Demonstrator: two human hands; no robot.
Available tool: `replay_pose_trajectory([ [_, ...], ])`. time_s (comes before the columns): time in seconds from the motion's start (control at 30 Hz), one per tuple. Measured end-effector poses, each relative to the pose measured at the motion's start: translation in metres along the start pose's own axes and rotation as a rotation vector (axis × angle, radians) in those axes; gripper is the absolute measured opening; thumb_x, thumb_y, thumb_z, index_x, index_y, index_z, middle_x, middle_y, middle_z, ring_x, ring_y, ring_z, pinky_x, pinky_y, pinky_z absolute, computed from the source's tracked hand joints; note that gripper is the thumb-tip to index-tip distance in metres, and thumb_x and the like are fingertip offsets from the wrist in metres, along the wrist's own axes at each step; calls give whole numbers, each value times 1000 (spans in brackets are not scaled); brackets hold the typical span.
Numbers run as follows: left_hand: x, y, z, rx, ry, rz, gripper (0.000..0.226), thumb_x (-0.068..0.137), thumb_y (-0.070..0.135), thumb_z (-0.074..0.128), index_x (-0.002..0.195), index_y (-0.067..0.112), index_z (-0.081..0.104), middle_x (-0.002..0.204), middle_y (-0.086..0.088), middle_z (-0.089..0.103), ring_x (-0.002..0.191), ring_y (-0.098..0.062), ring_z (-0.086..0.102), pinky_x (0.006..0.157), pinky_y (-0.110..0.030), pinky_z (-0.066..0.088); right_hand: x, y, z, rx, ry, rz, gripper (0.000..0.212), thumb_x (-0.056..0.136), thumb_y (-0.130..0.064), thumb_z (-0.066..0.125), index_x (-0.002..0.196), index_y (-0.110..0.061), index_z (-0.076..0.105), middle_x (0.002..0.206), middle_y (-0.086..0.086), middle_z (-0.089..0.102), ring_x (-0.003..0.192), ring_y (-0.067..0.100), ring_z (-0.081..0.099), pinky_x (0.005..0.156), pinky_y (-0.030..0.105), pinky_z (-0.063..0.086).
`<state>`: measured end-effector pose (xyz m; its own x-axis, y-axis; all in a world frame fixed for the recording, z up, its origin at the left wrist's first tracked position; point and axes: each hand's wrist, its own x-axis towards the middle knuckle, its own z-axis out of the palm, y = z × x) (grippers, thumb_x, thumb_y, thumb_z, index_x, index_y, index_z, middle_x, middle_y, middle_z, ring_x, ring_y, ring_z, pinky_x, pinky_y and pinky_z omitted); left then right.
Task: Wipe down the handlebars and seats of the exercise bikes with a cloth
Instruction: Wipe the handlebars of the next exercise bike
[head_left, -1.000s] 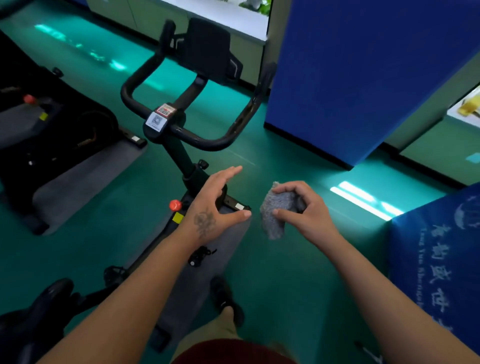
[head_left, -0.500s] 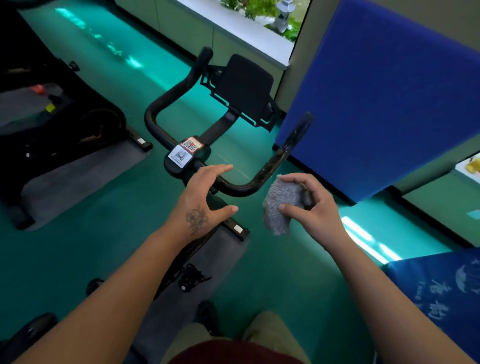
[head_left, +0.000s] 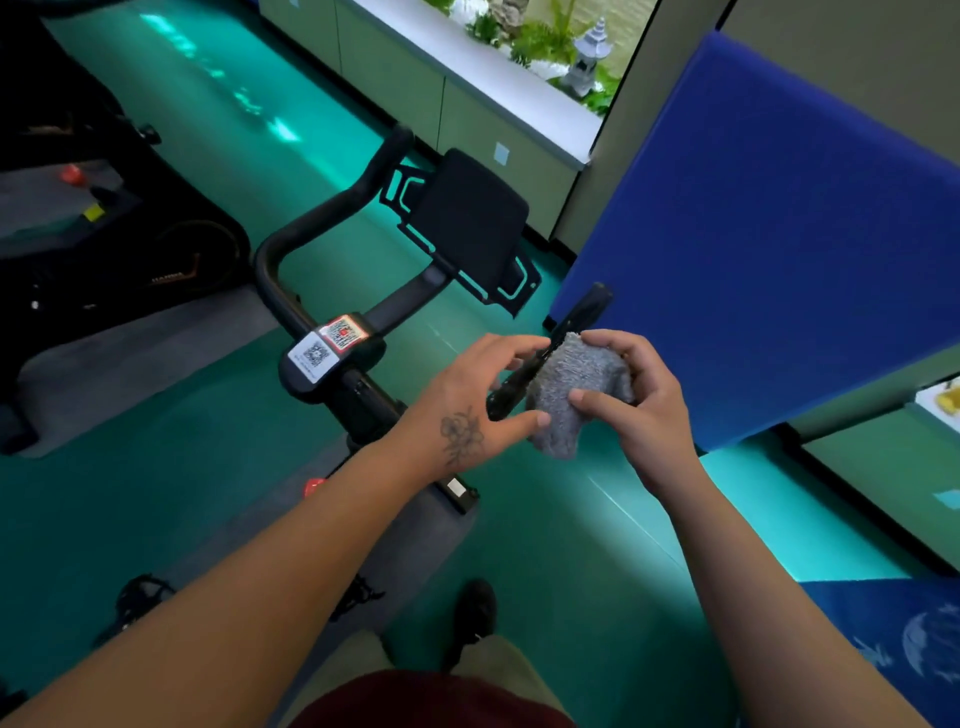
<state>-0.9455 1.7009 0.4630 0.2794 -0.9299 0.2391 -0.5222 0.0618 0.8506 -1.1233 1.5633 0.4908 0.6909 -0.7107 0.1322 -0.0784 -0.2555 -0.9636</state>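
Observation:
The exercise bike's black handlebars (head_left: 291, 270) stand in front of me, with QR stickers (head_left: 332, 344) on the centre clamp and a black device holder (head_left: 467, 223) behind. My right hand (head_left: 647, 415) grips a bunched grey cloth (head_left: 569, 395) and holds it against the right handlebar arm (head_left: 584, 309), just below its tip. My left hand (head_left: 467, 410) reaches around the same arm with fingers spread. Its thumb touches the cloth's lower edge. The bike's seat is out of sight.
A second black bike (head_left: 130, 244) stands on a grey mat (head_left: 130, 358) at left. A big blue pad (head_left: 779, 223) leans close behind the right handlebar. Green cabinets (head_left: 441, 93) line the back wall. A blue banner (head_left: 909, 649) is at lower right. My shoe (head_left: 475, 613) is on the floor mat.
I have stepped closer to the bike. My right hand carried the cloth up onto the right handlebar arm, and my left hand moved right to meet it.

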Motion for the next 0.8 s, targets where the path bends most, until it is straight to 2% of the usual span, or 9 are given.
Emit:
replay_pose_trajectory([
  [0.17, 39, 8, 31, -22, 24, -23, 67, 93, 35, 80, 152, 30, 49, 140, 8, 53, 123, -5, 58, 100, -32, 56, 39, 12, -33, 94, -59, 16, 47, 79, -4, 75, 124, -16, 67, 127, 0, 68, 116, 21, 65, 94, 42, 56],
  [0.33, 66, 9, 49, -15, 137, -92, 63, 92, 37, 82, 147, 30, 51, 135, 8, 53, 121, -9, 58, 94, -35, 58, 73, 26, -55, 199, -217, 18, 47, 80, -2, 73, 124, -19, 67, 135, 9, 64, 122, 28, 62, 96, 48, 55],
  [0.47, 81, 7, 61, 30, 296, -135, 54, 92, 18, 78, 140, 26, 56, 131, 7, 55, 114, -10, 60, 87, -28, 57, 101, 30, -69, 202, -390, -24, 50, 84, 3, 68, 131, -10, 61, 130, 16, 61, 114, 23, 65, 86, 35, 58],
  [0.53, 86, 6, 65, 26, 378, -153, 50, 92, 13, 77, 138, 23, 59, 130, 4, 57, 112, -8, 62, 83, -24, 58, 113, 29, -79, 186, -454, -21, 50, 87, 5, 65, 134, -10, 59, 127, 21, 62, 104, 32, 69, 80, 42, 64],
  [0.6, 90, 6, 66, 61, 438, -170, 45, 94, 17, 76, 136, 23, 60, 129, 3, 58, 112, -9, 62, 85, -31, 60, 124, 27, -88, 113, -410, -57, 48, 86, 4, 65, 130, -14, 63, 123, 17, 66, 89, 37, 68, 67, 46, 64],
  [0.67, 91, 5, 67, 100, 467, -188, 43, 95, 19, 74, 135, 23, 60, 128, 3, 58, 112, -10, 62, 85, -37, 60, 132, 31, -92, -21, -278, -154, 42, 85, 4, 64, 120, -18, 69, 116, 10, 70, 73, 28, 63, 53, 47, 55],
  [0.73, 93, 5, 68, 125, 475, -194, 40, 96, 21, 72, 135, 21, 60, 127, 3, 57, 110, -9, 62, 83, -39, 61, 139, 39, -92, -169, -153, -237, 38, 87, 5, 65, 114, -21, 71, 113, 7, 68, 71, 21, 59, 56, 49, 47],
  [0.8, 94, 4, 69, 152, 464, -190, 39, 97, 24, 70, 135, 22, 59, 127, 4, 56, 107, -10, 62, 80, -38, 61, 143, 46, -90, -285, -114, -252, 37, 87, 3, 68, 115, -22, 72, 115, 1, 65, 78, 16, 60, 63, 50, 48],
])
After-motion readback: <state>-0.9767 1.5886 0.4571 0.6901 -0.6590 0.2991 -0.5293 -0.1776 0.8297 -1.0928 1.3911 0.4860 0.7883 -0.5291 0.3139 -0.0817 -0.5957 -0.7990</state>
